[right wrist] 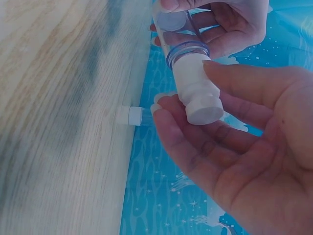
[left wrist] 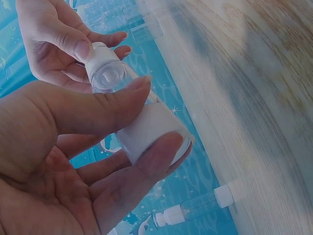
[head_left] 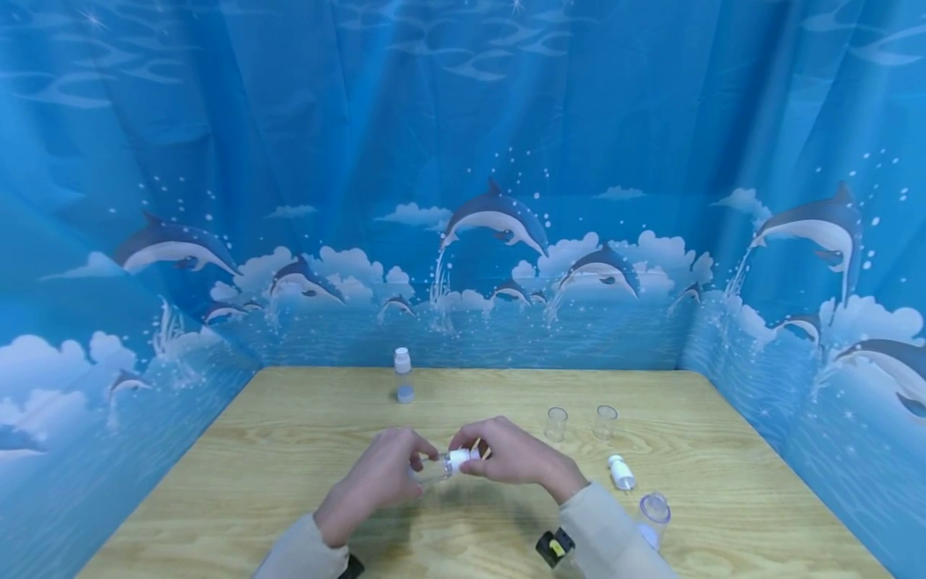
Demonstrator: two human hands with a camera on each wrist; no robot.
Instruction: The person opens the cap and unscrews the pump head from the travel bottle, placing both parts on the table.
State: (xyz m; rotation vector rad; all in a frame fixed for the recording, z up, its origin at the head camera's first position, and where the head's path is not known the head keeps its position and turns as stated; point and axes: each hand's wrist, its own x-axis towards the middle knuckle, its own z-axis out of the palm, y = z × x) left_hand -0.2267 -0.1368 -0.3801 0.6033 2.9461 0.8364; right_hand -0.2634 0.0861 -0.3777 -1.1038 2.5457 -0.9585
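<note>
Pale wood-grain counter [head_left: 289, 450] stretches under the person's arms, which come in from the near side in cream sleeves [head_left: 611, 535]. Lowest in the head view, a small black device with a yellow mark [head_left: 555, 548] shows at the right wrist. Just beside the right sleeve stands a clear cylindrical bottle with a purple-tinted rim [head_left: 653, 524], white at its base.

Between the two hands, raised off the counter, is a clear plastic cylindrical bottle with a white base [left wrist: 151, 127], tilted nearly sideways. The left hand [head_left: 379, 474] grasps it, thumb on one side and fingers on the other. The right hand [head_left: 510, 454] pinches the smooth white pump top [right wrist: 193, 78] between thumb and fingers; that top meets the bottle's ringed neck, though I cannot tell how firmly it is seated.

Off to the right, a loose white pump piece [head_left: 620, 473] appears to lie on its side. Farther away, two clear cylindrical cups [head_left: 556, 426] stand near each other, slightly apart. Near the counter's far edge stands another slim clear bottle with white ends [head_left: 403, 376], upright. Behind everything hangs a blue curtain printed with leaping dolphins, clouds and water [head_left: 405, 121].
</note>
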